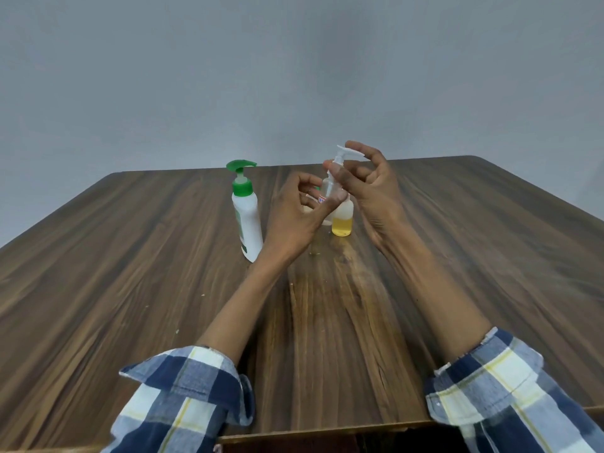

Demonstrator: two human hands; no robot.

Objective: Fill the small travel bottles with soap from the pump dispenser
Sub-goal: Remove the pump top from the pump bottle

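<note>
A white pump dispenser with a green pump head stands upright on the wooden table, left of my hands. My left hand grips a small clear travel bottle with a white pump top, lifted above the table. My right hand pinches the collar of that white pump top between thumb and fingers. Just behind and below it a second small bottle, partly filled with yellow liquid, stands on the table. Part of another small object behind my left hand is hidden.
The brown wood-grain table reaches to a grey wall at the back. Its near edge lies just in front of my plaid sleeves. A few small specks and drops lie on the table near the bottles.
</note>
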